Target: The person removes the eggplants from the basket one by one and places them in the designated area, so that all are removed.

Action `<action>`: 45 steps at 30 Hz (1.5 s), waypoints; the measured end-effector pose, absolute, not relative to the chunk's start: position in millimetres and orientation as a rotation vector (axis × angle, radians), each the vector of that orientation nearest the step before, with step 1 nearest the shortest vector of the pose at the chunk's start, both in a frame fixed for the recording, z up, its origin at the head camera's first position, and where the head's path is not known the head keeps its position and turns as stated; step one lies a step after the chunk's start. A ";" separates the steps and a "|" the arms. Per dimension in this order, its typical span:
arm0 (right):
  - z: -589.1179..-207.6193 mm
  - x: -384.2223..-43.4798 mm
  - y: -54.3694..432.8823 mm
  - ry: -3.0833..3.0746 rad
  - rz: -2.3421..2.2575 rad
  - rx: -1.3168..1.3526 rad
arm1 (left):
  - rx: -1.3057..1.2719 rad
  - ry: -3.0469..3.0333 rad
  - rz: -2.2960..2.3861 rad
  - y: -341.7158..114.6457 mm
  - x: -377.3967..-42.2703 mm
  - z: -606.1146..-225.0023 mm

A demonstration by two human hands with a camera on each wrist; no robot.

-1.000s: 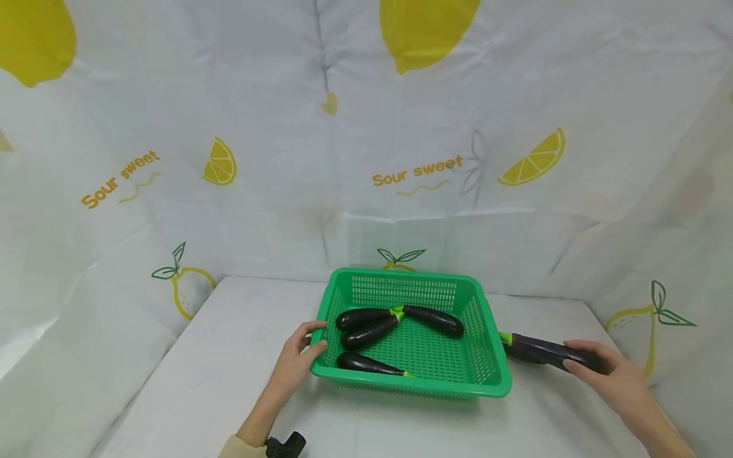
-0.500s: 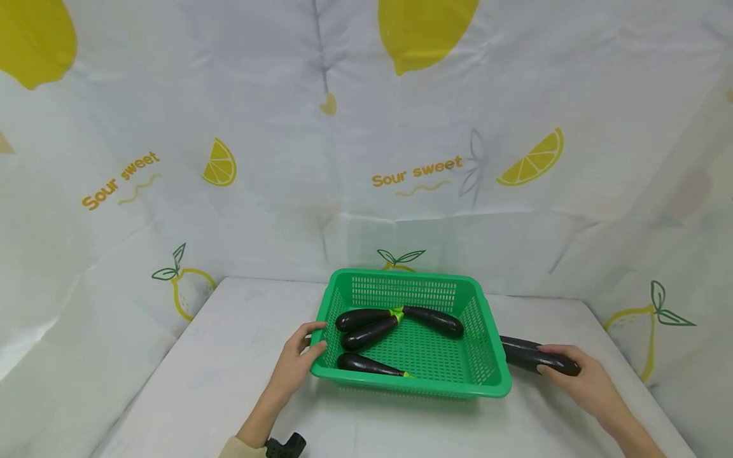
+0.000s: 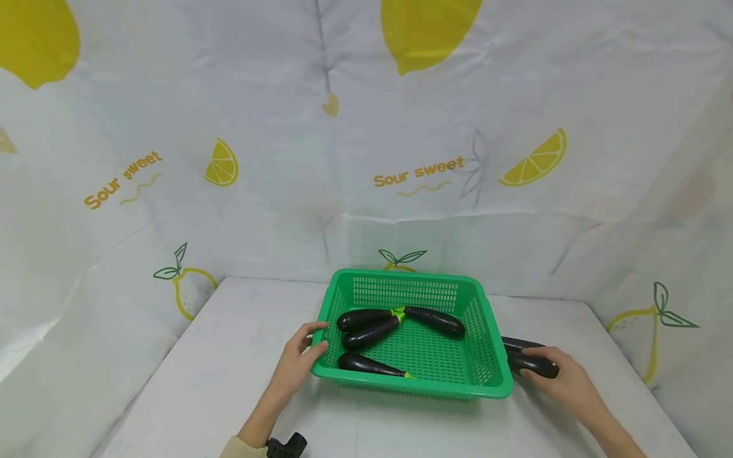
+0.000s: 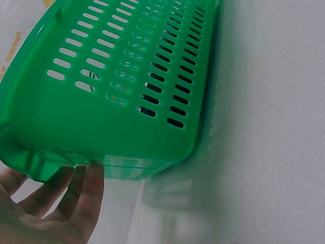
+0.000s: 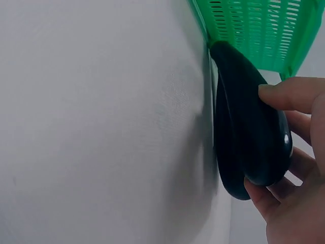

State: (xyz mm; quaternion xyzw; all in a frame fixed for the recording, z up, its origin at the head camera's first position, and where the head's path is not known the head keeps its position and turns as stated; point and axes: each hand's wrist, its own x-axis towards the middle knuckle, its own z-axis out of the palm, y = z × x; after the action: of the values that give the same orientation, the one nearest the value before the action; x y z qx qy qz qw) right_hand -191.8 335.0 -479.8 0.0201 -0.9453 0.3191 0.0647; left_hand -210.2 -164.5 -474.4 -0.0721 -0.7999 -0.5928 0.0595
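A green plastic basket (image 3: 412, 386) with slotted walls stands in the middle of the table. Several dark purple eggplants (image 3: 435, 321) with green stems lie inside it. My left hand (image 3: 294, 362) holds the basket's left edge; in the left wrist view its fingers (image 4: 89, 198) reach against the end wall. Right of the basket, my right hand (image 3: 567, 385) grips an eggplant (image 5: 256, 122) by its thick end, thumb on one side and fingers on the other. A second eggplant (image 5: 227, 157) lies close against the held one. Their stem ends are hidden by the basket in the head view.
The white table (image 3: 229, 356) extends on both sides of the basket. A white curtain (image 3: 275, 159) with lemon prints hangs behind and around it. A black device (image 3: 286, 445) is strapped to the left wrist.
My right hand has moved left with the eggplant, bringing it low beside the basket's right wall. My left hand and the basket have stayed in place.
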 end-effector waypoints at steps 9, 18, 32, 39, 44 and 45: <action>-481.1 -194.2 330.0 -2.835 0.813 0.194 | -0.210 -2.423 -1.796 -165.1 -211.6 -474.1; -471.3 -191.5 331.1 -2.755 0.757 0.253 | -0.215 -2.412 -1.826 -165.0 -210.5 -474.2; -431.3 -187.8 316.2 -2.643 0.769 0.299 | -0.208 -2.412 -1.829 -165.0 -210.1 -472.7; -412.8 -192.4 304.3 -2.618 0.730 0.378 | -0.207 -2.416 -1.826 -164.6 -210.2 -472.8; -395.9 -197.5 293.0 -2.621 0.693 0.417 | -0.204 -2.418 -1.821 -164.4 -210.5 -473.1; -392.5 -198.4 290.3 -2.633 0.686 0.417 | -0.202 -2.419 -1.823 -164.5 -210.7 -473.1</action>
State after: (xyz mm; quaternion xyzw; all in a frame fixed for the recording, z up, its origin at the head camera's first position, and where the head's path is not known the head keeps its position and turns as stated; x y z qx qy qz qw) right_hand -198.4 290.3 -392.5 0.1486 -0.9384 0.2447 0.1933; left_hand -210.7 -164.5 -473.1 -0.0663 -0.7956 -0.5998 0.0530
